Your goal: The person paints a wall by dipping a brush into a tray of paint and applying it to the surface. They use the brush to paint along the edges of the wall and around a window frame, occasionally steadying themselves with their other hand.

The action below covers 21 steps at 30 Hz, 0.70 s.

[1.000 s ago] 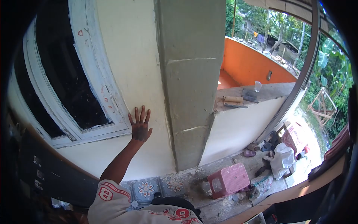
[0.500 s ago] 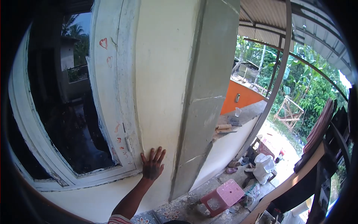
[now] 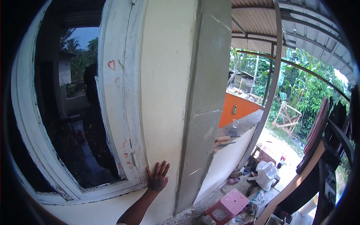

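Observation:
My left hand [image 3: 157,181] rests against the cream wall [image 3: 165,112], its back toward me. The fingers point upward and are spread, with nothing in them. It lies just right of the lower corner of a white-painted window frame [image 3: 122,90], which has worn paint and red marks, including a small heart. The dark window glass [image 3: 71,138] reflects trees and a railing. To the right of the hand stands a grey-green pillar [image 3: 204,112] with pale crack-like lines. My right hand is out of view.
A pink plastic stool [image 3: 234,200] stands on the dusty floor, lower right. Behind it are shoes [image 3: 235,180] and a white plastic bag [image 3: 265,174]. A low wall [image 3: 243,122] bears a clear cup [image 3: 235,123]. Dark and wooden boards [image 3: 292,187] lean at the right.
The view has shifted, so the window, wall and hand appear lower in the picture. My left hand stays spread on the wall near the window corner.

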### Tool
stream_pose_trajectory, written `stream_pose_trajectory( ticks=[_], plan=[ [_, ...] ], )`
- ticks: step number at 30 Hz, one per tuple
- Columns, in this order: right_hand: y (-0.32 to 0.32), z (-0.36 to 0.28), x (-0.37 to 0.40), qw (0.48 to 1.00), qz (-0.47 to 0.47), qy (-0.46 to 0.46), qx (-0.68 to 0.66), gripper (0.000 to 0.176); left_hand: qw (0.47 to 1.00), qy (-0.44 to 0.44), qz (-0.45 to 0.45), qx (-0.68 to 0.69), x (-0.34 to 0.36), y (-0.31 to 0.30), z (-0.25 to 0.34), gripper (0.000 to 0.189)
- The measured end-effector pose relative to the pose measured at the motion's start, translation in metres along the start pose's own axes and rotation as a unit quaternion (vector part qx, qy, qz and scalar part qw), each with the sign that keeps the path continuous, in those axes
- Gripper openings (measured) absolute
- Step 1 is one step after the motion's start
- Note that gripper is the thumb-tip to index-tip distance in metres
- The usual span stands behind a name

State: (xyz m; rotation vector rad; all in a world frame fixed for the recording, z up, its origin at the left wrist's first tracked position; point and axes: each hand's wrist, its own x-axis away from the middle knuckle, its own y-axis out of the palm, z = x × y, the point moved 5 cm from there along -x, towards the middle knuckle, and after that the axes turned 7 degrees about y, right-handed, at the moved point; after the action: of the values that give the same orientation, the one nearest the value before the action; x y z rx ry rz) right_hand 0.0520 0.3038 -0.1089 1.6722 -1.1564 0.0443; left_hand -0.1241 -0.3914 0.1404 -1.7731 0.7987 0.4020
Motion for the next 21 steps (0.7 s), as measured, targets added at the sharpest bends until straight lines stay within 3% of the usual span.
stream_pose_trajectory(
  ticks=[6,11,14,15,16,21],
  plan=[
    [-0.008,0.039,-0.023,0.994,-0.046,0.080,-0.058,0.032,1.000,-0.008,-0.011,0.014,-0.002,-0.010,0.003,0.090],
    [-0.055,0.070,-0.016,0.983,-0.053,0.149,-0.090,0.032,0.998,-0.013,-0.021,0.055,-0.003,-0.028,0.007,0.081],
    [-0.092,0.086,-0.003,0.975,-0.052,0.190,-0.104,0.032,0.994,-0.033,0.022,0.103,-0.010,-0.045,0.005,0.073],
    [-0.095,0.088,0.022,0.972,-0.047,0.202,-0.106,0.032,0.995,-0.029,0.048,0.078,-0.016,-0.052,0.003,0.071],
    [-0.082,0.090,0.037,0.984,-0.050,0.160,-0.065,0.018,0.996,-0.024,0.070,0.056,-0.019,-0.061,0.002,0.069],
    [-0.068,0.104,0.039,0.979,-0.068,0.184,-0.048,0.025,0.981,-0.038,0.181,-0.065,-0.073,-0.118,-0.029,0.067]
  ],
)
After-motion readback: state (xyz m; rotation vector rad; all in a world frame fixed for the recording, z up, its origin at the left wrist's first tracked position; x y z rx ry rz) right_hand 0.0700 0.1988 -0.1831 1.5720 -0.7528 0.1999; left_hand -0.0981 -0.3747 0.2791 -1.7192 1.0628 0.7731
